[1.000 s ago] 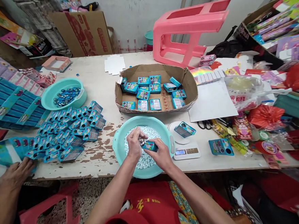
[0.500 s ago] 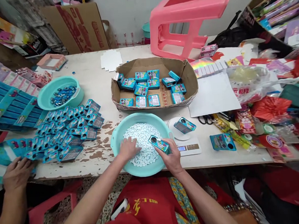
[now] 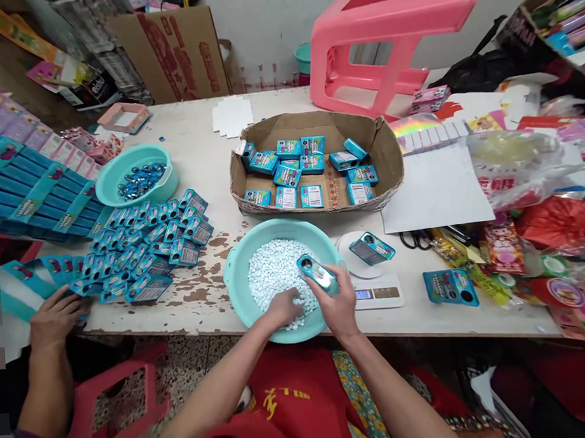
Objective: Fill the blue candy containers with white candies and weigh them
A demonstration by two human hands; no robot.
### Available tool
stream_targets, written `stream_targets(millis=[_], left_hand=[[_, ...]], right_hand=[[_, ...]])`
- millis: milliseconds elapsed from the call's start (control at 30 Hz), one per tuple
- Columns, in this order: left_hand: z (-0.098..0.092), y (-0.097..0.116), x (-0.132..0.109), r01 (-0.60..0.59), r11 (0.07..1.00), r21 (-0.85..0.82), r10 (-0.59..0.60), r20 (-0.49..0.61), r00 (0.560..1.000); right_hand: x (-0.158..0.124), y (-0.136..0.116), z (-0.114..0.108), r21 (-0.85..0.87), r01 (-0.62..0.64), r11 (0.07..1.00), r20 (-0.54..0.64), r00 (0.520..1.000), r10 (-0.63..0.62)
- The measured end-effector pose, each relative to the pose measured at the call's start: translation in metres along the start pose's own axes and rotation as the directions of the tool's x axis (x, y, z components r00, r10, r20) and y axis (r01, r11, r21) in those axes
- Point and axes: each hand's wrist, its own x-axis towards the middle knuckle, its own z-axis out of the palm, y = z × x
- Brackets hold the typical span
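A turquoise basin [image 3: 230, 277] full of small white tablets [image 3: 270, 264] stands at the table's front edge. My left hand [image 3: 285, 307] dips into the tablets, its fingers curled in among them; how many it has gathered is hidden. My right hand [image 3: 339, 304] grips a small blue box [image 3: 318, 274] over the basin's right side, tilted, with a dark round spot at its upper end. A similar blue box [image 3: 372, 248] lies on the round plate of a white digital scale [image 3: 390, 292], just right of my right hand.
A cut-down carton [image 3: 316, 207] behind the basin holds several blue boxes. More boxes [image 3: 149, 249] cluster at left, near a smaller basin [image 3: 104, 182] of blue wrapped pieces. Another person's hand [image 3: 59, 317] rests at far left. A flat blue pack [image 3: 450, 288] and clutter lie right.
My left hand has moved right and nearer me within the basin, its fingers more curled. The box in my right hand has turned slightly. The whole view has shifted a little.
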Motion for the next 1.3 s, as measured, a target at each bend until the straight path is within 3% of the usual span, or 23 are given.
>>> stream_targets(millis=[100,200,267,367,467,533,733,967,1300], left_hand=[[-0.026,0.009,0.000,0.068,0.984,-0.167,-0.054,0.087,0.995],[-0.047,0.032,-0.007,0.129,0.860,-0.494,-0.066,0.144,0.987],[-0.053,0.051,-0.012,0.079,0.752,-0.655,-0.001,0.118,0.993],[-0.052,0.074,-0.014,-0.127,0.608,-0.784,0.123,-0.065,0.990],[-0.048,0.084,-0.007,-0.310,0.526,-0.792,0.127,-0.288,0.949],[-0.048,0.085,-0.002,-0.346,0.506,-0.790,0.100,-0.345,0.933],[-0.056,0.089,0.004,-0.329,0.467,-0.821,0.015,-0.364,0.931],[-0.060,0.101,-0.001,-0.352,0.496,-0.794,0.049,-0.379,0.924],[-0.051,0.105,-0.003,-0.342,0.565,-0.751,0.081,-0.363,0.928]], right_hand=[[0.010,0.000,0.001,-0.022,-0.006,1.000,0.134,0.991,0.009],[0.011,0.003,0.003,-0.072,0.006,0.997,0.208,0.978,0.009],[0.006,0.003,0.004,-0.115,0.019,0.993,0.277,0.961,0.014],[-0.004,-0.004,0.009,-0.151,0.033,0.988,0.391,0.920,0.029],[-0.009,-0.014,0.014,-0.137,0.033,0.990,0.424,0.905,0.029],[-0.008,-0.019,0.018,-0.127,0.031,0.991,0.402,0.915,0.023],[0.002,-0.025,0.024,-0.112,0.030,0.993,0.391,0.920,0.016],[0.006,-0.035,0.021,-0.053,-0.009,0.999,0.382,0.924,0.029],[0.002,-0.032,0.017,-0.019,-0.046,0.999,0.336,0.941,0.049]])
